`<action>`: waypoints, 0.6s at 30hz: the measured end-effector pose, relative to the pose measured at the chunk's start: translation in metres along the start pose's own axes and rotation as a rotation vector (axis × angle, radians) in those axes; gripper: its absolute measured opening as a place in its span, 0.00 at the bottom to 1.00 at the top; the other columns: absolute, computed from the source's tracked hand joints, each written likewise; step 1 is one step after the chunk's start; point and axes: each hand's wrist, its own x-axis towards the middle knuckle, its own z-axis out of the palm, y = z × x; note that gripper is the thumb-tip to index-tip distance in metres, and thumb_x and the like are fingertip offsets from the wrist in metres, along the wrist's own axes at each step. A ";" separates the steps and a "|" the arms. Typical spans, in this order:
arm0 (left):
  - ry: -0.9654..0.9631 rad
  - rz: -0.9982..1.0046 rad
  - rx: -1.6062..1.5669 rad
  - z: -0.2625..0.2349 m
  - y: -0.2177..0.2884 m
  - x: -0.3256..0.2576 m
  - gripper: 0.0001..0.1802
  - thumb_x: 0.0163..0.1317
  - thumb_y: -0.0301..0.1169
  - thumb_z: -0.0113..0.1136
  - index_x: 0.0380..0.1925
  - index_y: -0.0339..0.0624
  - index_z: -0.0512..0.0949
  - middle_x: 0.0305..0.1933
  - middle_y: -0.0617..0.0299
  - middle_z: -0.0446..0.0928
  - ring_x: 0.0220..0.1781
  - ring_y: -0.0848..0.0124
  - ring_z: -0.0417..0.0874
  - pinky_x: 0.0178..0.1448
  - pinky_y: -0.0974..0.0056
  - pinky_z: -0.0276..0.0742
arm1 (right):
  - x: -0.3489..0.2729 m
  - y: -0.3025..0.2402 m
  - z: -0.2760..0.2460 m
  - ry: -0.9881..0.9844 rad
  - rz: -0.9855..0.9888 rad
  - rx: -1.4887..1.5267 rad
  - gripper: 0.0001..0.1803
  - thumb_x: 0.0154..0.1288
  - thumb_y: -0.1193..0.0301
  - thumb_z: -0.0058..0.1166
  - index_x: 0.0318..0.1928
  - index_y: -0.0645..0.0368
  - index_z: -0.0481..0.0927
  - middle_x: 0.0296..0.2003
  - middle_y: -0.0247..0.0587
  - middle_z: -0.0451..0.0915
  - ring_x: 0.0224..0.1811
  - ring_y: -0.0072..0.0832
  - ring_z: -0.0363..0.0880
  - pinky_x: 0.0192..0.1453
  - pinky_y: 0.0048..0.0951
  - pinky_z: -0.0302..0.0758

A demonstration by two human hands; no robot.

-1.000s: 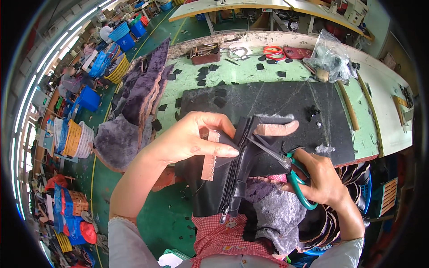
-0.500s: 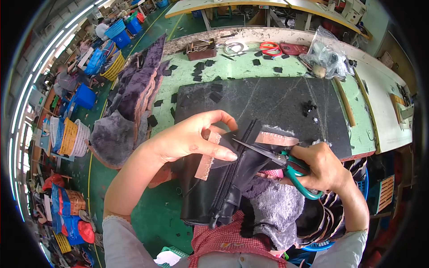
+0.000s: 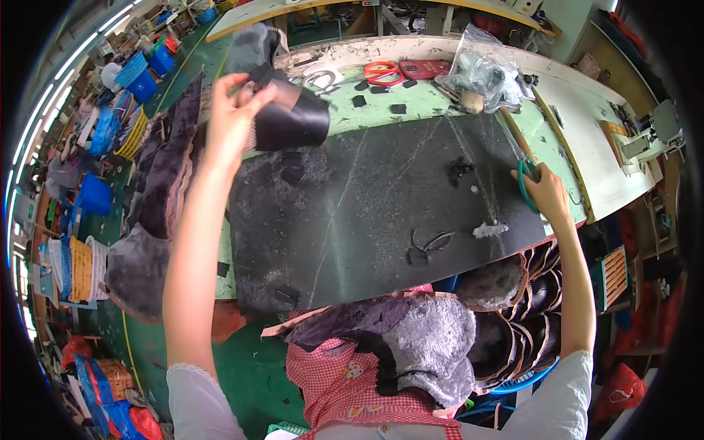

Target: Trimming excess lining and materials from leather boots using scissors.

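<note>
Stretched out to the far left, my left hand (image 3: 233, 110) pinches the edge of a black leather boot piece (image 3: 297, 123). Grey fur that looks like its lining shows beyond my fingers. The piece hangs over the table's far left part, blurred by motion. At the right edge of the black cutting mat (image 3: 381, 198), my right hand (image 3: 550, 192) grips scissors by their green handles (image 3: 523, 183); their blades are hard to make out. A thin curved black offcut (image 3: 434, 240) and a small black scrap (image 3: 418, 257) lie on the mat near its front edge.
Purple-grey fur pieces (image 3: 158, 169) hang at the table's left. Red-handled scissors (image 3: 383, 73) and a clear plastic bag (image 3: 480, 70) lie at the back. Grey fur pieces (image 3: 440, 330) rest on my lap. Stacked black boot pieces (image 3: 539, 315) fill a blue basket at the right.
My left hand has carried the leather piece from over my lap to the far left. My right hand has drawn the scissors away to the right. The curved offcut now shows on the mat.
</note>
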 end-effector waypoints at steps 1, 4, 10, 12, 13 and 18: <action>-0.085 -0.043 -0.106 0.001 -0.029 0.013 0.36 0.54 0.27 0.72 0.59 0.36 0.61 0.43 0.57 0.80 0.45 0.72 0.81 0.54 0.67 0.73 | 0.013 0.016 0.007 0.005 0.003 -0.005 0.31 0.59 0.44 0.59 0.39 0.64 0.79 0.30 0.52 0.79 0.36 0.45 0.81 0.43 0.43 0.74; -0.316 -0.126 -0.009 0.021 -0.080 0.019 0.29 0.51 0.27 0.73 0.53 0.34 0.72 0.49 0.60 0.80 0.51 0.71 0.79 0.59 0.66 0.71 | 0.039 0.045 0.019 0.047 -0.130 -0.061 0.23 0.58 0.56 0.60 0.41 0.65 0.78 0.39 0.55 0.80 0.45 0.49 0.79 0.50 0.45 0.74; -0.274 -0.050 0.398 0.030 -0.118 0.044 0.26 0.57 0.39 0.70 0.49 0.31 0.75 0.45 0.59 0.82 0.47 0.75 0.81 0.54 0.67 0.74 | 0.022 -0.039 0.042 0.127 -0.487 0.499 0.13 0.65 0.71 0.55 0.49 0.61 0.81 0.52 0.48 0.80 0.56 0.42 0.78 0.62 0.37 0.71; -0.305 0.090 0.200 0.040 -0.113 0.039 0.30 0.57 0.40 0.70 0.54 0.32 0.72 0.49 0.53 0.80 0.53 0.67 0.80 0.59 0.63 0.71 | 0.010 -0.070 0.069 0.060 -0.549 0.592 0.15 0.65 0.70 0.56 0.51 0.61 0.80 0.58 0.50 0.76 0.65 0.41 0.71 0.69 0.36 0.66; -0.172 0.220 0.305 0.033 -0.120 0.037 0.34 0.59 0.40 0.68 0.61 0.36 0.67 0.56 0.47 0.76 0.60 0.61 0.76 0.65 0.60 0.67 | -0.002 -0.090 0.074 0.083 -0.666 0.533 0.17 0.64 0.70 0.57 0.52 0.61 0.79 0.59 0.51 0.75 0.67 0.43 0.68 0.71 0.38 0.63; -0.439 -0.005 0.176 -0.003 -0.018 -0.066 0.14 0.65 0.33 0.62 0.46 0.40 0.73 0.38 0.64 0.77 0.38 0.76 0.78 0.43 0.69 0.75 | -0.036 -0.100 0.079 0.014 -0.868 0.497 0.18 0.63 0.77 0.54 0.54 0.63 0.77 0.61 0.50 0.73 0.69 0.43 0.64 0.75 0.40 0.59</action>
